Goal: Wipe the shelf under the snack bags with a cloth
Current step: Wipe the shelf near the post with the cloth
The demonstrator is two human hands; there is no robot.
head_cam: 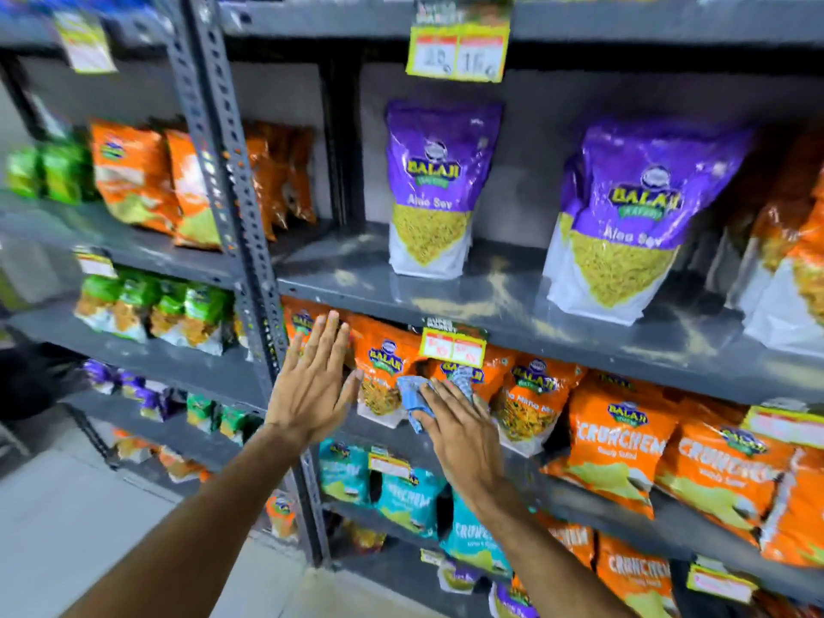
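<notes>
1. The grey shelf (512,305) in front of me is dusty with yellowish crumbs between and before the bags.
2. Two purple snack bags (430,189) stand upright on it, well apart.
3. My left hand (314,385) is flat, fingers straight and together, below the shelf's front edge, holding nothing.
4. My right hand (459,428) grips the blue cloth (417,394), bunched under my fingers, below the shelf.

Your one head-worn view looks forward and slightly down, close to the grey shelf (512,305), with its upright post (232,171) left of centre; edges blur.
</notes>
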